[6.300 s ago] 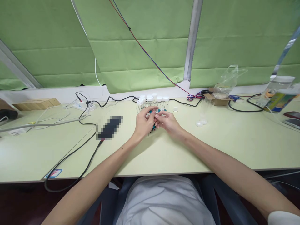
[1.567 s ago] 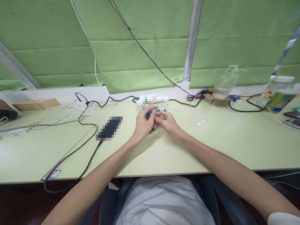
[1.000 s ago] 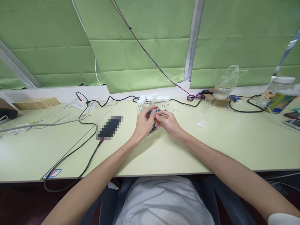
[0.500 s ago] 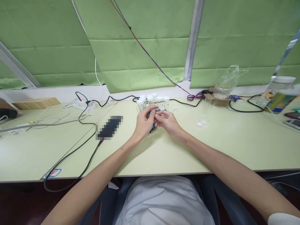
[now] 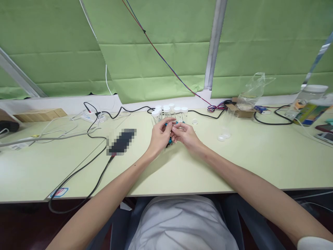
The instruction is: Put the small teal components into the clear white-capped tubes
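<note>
My left hand (image 5: 160, 136) and my right hand (image 5: 188, 135) meet above the table, their fingertips pinched close together. Whatever lies between the fingers is too small and covered to name. Beneath and around the fingers are small blue parts with dark thin pieces (image 5: 170, 140), mostly hidden by my hands. Just behind stands a cluster of several clear tubes with white caps (image 5: 166, 110). One loose white cap (image 5: 195, 121) lies to the right of the cluster.
Clear tubes (image 5: 225, 130) lie at right, before a cardboard box (image 5: 243, 113) with a plastic bag (image 5: 251, 93). A clear jar (image 5: 312, 93) stands far right. At left are a pixelated dark object (image 5: 121, 141), black cables (image 5: 100, 170), a power strip (image 5: 93, 117) and wooden blocks (image 5: 40, 115).
</note>
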The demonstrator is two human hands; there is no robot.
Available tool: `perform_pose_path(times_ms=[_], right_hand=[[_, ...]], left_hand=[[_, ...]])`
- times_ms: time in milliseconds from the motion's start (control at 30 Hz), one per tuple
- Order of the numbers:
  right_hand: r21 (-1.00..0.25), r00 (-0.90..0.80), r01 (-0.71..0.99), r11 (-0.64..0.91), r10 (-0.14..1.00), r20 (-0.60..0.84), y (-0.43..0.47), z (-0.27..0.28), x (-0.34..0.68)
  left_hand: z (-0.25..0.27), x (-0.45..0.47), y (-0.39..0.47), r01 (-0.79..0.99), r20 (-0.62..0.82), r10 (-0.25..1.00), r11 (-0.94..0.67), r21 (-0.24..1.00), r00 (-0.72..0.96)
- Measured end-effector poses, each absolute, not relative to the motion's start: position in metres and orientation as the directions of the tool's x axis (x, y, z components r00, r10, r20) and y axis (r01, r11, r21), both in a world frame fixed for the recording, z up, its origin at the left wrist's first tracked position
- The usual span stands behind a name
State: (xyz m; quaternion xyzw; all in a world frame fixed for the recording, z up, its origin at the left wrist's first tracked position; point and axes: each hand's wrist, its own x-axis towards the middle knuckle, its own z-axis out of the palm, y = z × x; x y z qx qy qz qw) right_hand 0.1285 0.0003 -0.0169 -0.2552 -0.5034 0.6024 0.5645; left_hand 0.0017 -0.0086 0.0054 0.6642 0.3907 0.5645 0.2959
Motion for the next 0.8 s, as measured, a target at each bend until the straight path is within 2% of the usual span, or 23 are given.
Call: perform_pose_path(times_ms=[800], right_hand=[[-0.903, -0.254, -0.411, 0.128, 0.935, 0.248, -0.0005, -0.0148, 0.1295]], left_hand=[[0.0065, 0.0024, -0.0104, 0.185, 0.517, 0.854, -0.518, 0.835, 0.060]])
